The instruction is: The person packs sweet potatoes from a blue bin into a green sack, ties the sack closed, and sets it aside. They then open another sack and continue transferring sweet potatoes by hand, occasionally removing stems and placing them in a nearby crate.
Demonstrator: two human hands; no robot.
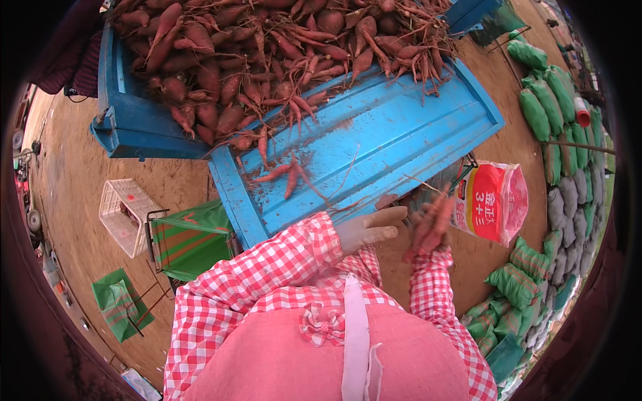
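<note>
A large heap of reddish-brown sweet potatoes point(221, 80) with stringy roots fills a blue truck bed. Its blue tailgate point(374, 134) is folded down in front of me, with a few loose sweet potatoes point(291, 177) on its left part. My left hand point(368, 229), in a pale glove, reaches right along the tailgate's near edge, fingers stretched out and nothing in it. Just right of it, my right hand point(422, 230) grips a long sweet potato point(440, 212); motion blurs that hand, so its fingers are partly unclear.
To the right hangs or stands an open red and white sack point(491, 204). Left of the tailgate are a white plastic basket point(127, 214) and a green bag on a metal frame point(190, 240). Another green bag point(124, 304) lies farther left. Filled green sacks point(548, 100) are stacked along the right.
</note>
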